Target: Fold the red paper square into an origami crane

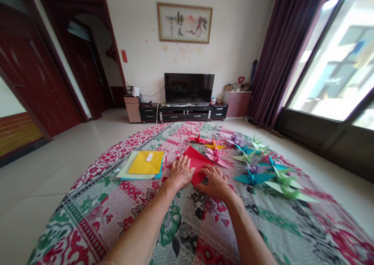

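A sheet of red origami paper (197,160) lies on the patterned tablecloth, one corner pointing away from me. My left hand (181,172) rests on its left side, fingers stretched out and pressed flat. At the near right edge, my right hand (214,180) has its thumb and bent fingers closed on the paper; the fingertips are partly hidden. Beyond and to the right are folded paper cranes: a red crane (199,139), an orange crane (214,145), a pink crane (216,157) and a blue crane (253,177), among several others.
Left of my hands lies a stack of paper squares (136,169), yellow on top with a small white slip (149,157). Several green cranes (288,185) spread toward the right side of the round table (163,234). Across the room stands a television (189,88) on a low cabinet.
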Demonstrator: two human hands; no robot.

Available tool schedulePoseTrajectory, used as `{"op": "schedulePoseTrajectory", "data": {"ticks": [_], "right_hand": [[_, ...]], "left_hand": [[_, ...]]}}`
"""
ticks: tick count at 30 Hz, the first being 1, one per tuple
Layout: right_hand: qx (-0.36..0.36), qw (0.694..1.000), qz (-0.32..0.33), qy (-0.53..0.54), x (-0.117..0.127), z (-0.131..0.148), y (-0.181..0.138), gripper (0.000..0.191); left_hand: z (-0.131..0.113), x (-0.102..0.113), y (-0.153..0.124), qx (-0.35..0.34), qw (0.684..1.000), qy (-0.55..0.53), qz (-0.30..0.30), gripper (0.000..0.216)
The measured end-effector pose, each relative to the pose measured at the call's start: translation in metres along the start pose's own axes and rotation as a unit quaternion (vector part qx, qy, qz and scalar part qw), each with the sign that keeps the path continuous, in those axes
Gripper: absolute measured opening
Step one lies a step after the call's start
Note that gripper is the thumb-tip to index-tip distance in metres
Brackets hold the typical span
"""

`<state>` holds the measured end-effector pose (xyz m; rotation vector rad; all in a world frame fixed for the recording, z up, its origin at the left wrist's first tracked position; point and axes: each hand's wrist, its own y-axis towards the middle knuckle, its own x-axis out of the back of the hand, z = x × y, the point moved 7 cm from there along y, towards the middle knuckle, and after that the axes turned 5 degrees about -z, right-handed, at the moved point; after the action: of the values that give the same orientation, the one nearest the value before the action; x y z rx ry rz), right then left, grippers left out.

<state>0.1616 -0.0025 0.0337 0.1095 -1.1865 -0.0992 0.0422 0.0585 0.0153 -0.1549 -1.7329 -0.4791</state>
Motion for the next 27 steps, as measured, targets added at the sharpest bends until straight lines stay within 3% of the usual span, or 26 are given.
{"op": "schedulePoseTrajectory", "data": {"ticks": [16,22,27], "right_hand": [[0.011,1.0,-0.005,0.012,0.0052,0.0061,-0.0039,0.043],[-0.006,0.996,-0.093,-0.006,0.0046,0.0091,-0.0045,0.041],[0.0,0.993,-0.122,-0.008,-0.0005,0.007,-0.0046,0.041]], "left_hand": [[-0.0001,-0.0002,0.0001,0.009,1.0,0.0,-0.002,0.057],[-0.001,-0.0002,0.0002,0.01,1.0,0.006,0.013,0.057],[-0.0004,-0.0003,0.0004,0.014,1.0,0.008,0.008,0.058]]}}
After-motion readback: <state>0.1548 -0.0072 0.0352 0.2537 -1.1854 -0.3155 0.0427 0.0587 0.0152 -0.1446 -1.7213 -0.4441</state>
